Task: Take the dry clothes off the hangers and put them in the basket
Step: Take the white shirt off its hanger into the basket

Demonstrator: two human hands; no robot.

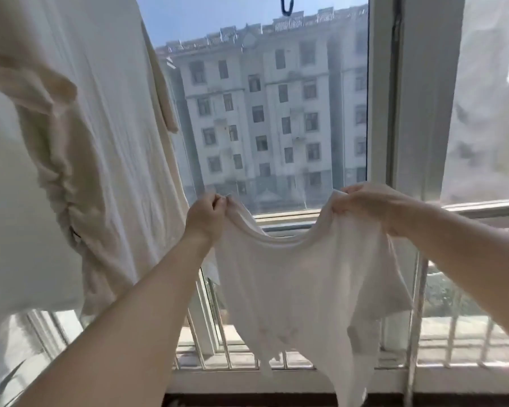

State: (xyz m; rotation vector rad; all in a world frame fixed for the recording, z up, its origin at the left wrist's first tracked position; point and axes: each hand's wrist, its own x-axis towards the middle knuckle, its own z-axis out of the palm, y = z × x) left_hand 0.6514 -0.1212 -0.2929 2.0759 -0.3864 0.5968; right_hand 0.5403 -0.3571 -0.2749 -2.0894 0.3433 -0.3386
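Note:
I hold a thin white top [303, 289] spread out in front of the window. My left hand [207, 214] pinches its left shoulder, and my right hand [365, 205] grips its right shoulder. The neckline sags between the two hands and the hem hangs down to the sill. No hanger is inside the top. A dark hanger hook [287, 7] shows at the top edge, above the top. A large cream garment [86, 142] hangs at the left. No basket is in view.
A white garment [491, 98] hangs at the far right. The window frame post [403, 113] stands behind my right hand. A metal railing [488, 208] and bars [218, 327] run along the sill. An apartment block stands outside.

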